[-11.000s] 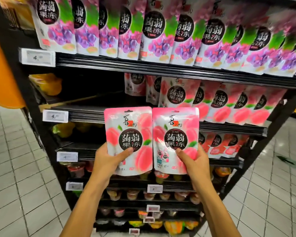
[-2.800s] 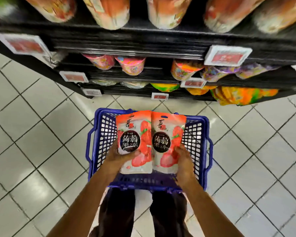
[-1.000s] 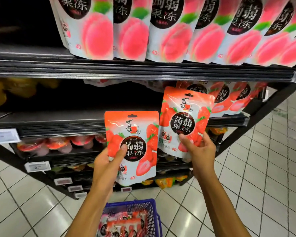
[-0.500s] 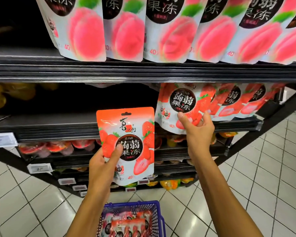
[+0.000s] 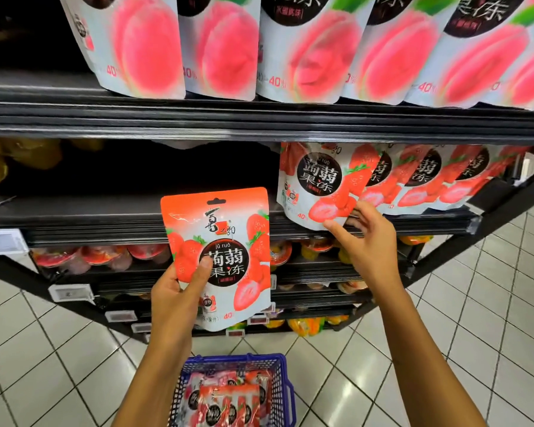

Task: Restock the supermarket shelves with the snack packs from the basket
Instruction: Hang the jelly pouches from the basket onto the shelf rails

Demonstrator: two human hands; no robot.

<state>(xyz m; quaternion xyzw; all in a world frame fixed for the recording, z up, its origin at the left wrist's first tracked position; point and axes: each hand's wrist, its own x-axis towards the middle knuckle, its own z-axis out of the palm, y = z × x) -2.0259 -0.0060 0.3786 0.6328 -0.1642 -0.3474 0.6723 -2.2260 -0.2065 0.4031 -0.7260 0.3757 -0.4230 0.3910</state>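
Shelving step, I judge: the right hand pinches the lower edge of a strawberry pack standing on the shelf just above it; the left hand grips a second pack, thumb across its front; next, let go and stand that one left of the first; the basket waits below both hands.

The held pack hung before the middle shelf's front edge, left of the end pack of the row on its right half; the basket sat on the floor below.
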